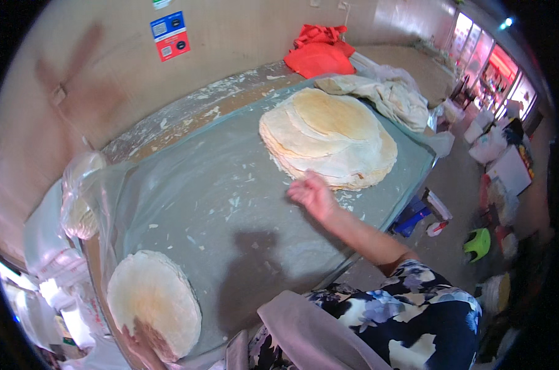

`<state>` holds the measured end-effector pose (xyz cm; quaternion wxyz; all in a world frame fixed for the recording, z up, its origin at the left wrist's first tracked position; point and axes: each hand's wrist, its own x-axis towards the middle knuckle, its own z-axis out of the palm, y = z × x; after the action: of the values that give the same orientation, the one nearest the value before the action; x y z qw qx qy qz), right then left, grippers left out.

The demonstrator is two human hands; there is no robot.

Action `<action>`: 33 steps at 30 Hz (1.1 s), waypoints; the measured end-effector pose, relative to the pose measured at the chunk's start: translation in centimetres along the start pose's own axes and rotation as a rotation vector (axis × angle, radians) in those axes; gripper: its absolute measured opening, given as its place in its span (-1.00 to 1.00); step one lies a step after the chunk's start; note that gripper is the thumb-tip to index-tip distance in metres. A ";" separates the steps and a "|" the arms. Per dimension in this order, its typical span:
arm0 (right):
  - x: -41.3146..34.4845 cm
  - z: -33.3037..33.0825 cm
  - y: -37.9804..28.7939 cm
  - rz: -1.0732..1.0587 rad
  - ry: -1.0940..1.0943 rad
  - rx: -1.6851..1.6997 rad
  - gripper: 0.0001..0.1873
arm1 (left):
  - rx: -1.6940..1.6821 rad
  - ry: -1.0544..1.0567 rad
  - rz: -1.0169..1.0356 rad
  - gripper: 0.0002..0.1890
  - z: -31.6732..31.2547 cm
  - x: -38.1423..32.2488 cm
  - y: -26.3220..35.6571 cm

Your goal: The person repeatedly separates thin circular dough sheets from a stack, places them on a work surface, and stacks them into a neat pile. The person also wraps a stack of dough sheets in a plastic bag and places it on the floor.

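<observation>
My right hand point(313, 194) is over the plastic-covered table, just off the near edge of a large stack of thin round flatbreads point(328, 138). Its fingers are loosely curled, a little blurred, and nothing shows in them. The sheets in that stack overlap unevenly, and a browner one lies on top. At the lower left rests a smaller, neater stack of the same flatbreads point(157, 296). My left hand point(138, 347) is at that stack's near left edge, partly in shadow; whether it grips a sheet is hard to make out.
Greenish plastic sheeting point(205, 185) strewn with flakes covers the table. A red cloth bag point(321, 55) and a crumpled pale cloth point(386, 97) lie at the back. Bagged goods point(81, 199) stand by the left wall. A green stool point(477, 245) is on the floor at right.
</observation>
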<state>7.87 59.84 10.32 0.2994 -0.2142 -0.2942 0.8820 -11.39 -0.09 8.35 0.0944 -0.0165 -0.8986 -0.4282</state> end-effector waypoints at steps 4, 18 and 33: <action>2.5 -7.8 -10.1 -0.097 0.131 0.219 -0.78 | 0.044 -0.135 0.198 -0.58 6.8 -3.5 12.8; 5.6 -15.5 -17.3 0.021 0.226 0.136 -0.73 | -0.034 -0.630 1.309 -0.52 43.9 -16.1 50.7; 7.3 -15.2 -22.6 -0.052 -0.036 0.023 -0.63 | 0.358 -0.724 1.383 -0.73 55.9 -17.5 60.5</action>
<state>20.06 85.17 12.26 0.3195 -0.1869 -0.2947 0.8810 3.79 82.27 17.03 0.0419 -0.6923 -0.7147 -0.0900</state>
